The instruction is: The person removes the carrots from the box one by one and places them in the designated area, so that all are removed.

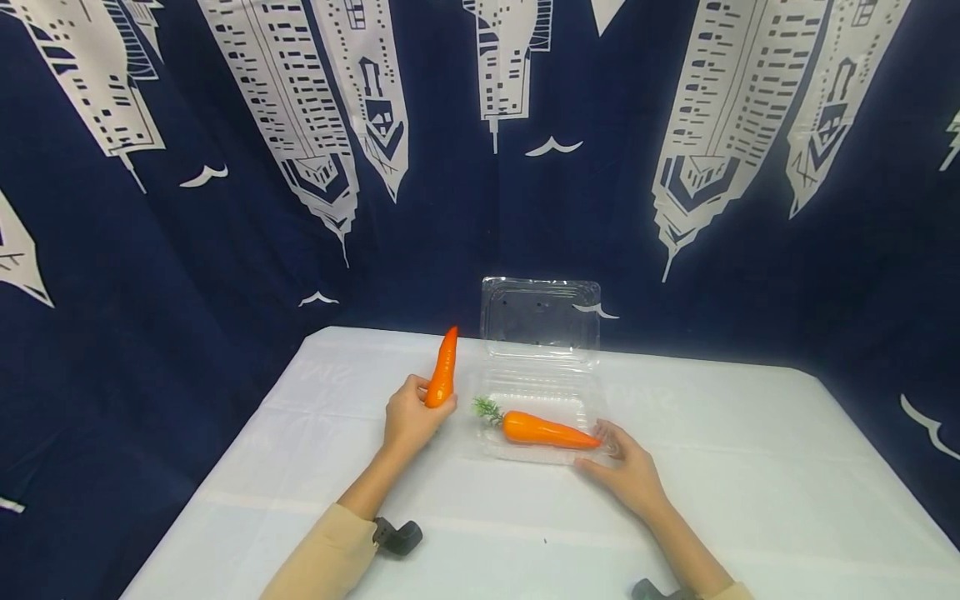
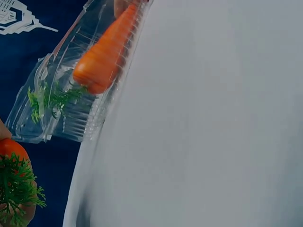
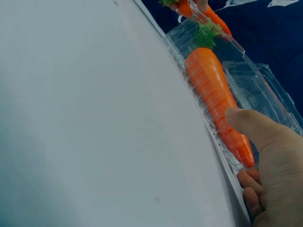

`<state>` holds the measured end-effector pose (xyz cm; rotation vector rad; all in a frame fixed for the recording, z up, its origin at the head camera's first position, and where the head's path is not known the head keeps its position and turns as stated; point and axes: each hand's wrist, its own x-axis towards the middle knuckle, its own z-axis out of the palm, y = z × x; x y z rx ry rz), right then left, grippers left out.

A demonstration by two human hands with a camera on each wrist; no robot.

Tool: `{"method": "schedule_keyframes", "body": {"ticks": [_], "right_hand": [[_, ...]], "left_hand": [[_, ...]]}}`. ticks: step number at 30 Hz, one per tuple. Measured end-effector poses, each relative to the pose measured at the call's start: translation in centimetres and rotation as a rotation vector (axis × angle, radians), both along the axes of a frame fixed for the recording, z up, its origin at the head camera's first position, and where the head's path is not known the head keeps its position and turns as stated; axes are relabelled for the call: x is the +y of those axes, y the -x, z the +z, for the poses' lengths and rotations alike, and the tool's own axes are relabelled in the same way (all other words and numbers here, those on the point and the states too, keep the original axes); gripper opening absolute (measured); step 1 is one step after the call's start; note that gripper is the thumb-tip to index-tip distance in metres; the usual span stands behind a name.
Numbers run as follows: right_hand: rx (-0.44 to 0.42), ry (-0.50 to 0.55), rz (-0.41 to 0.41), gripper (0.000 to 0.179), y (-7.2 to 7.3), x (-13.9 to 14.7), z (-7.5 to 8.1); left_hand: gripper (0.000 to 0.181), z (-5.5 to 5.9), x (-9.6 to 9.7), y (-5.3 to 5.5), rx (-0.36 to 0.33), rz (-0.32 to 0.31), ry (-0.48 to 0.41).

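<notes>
My left hand [image 1: 408, 423] grips an orange carrot [image 1: 445, 368] by its thick end, tip pointing up, left of a clear plastic clamshell container [image 1: 517, 455]. Green leaves [image 2: 18, 187] of this held carrot show below the fingers in the left wrist view. A second carrot [image 1: 546, 430] lies lengthwise inside the container, leafy top to the left and tip to the right. At the container's right end, my right hand [image 1: 628, 473] holds its corner. Its thumb [image 3: 255, 125] lies along the front side, with the other fingers curled round the end in the right wrist view.
The container's hinged lid [image 1: 540, 321] stands raised at the back. A white table [image 1: 720, 467] lies beneath everything. Behind it hangs a dark blue cloth [image 1: 525, 225] printed with white buildings and birds. Each wrist wears a dark camera mount [image 1: 399, 537].
</notes>
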<state>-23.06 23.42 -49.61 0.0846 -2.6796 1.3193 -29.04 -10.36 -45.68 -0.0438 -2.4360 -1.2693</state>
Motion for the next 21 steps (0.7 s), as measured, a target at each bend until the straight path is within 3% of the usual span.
{"method": "schedule_keyframes", "body": {"ticks": [7,21], "right_hand": [[-0.007,0.008,0.003,0.079,-0.1,-0.1,0.1],[0.006,-0.004,0.007,0.078,0.0,-0.1,0.0]], "left_hand": [[0.038,0.0,-0.8,-0.6,-0.037,-0.003,0.017],[0.035,-0.9,-2.1,-1.7,-0.134,-0.003,0.162]]}}
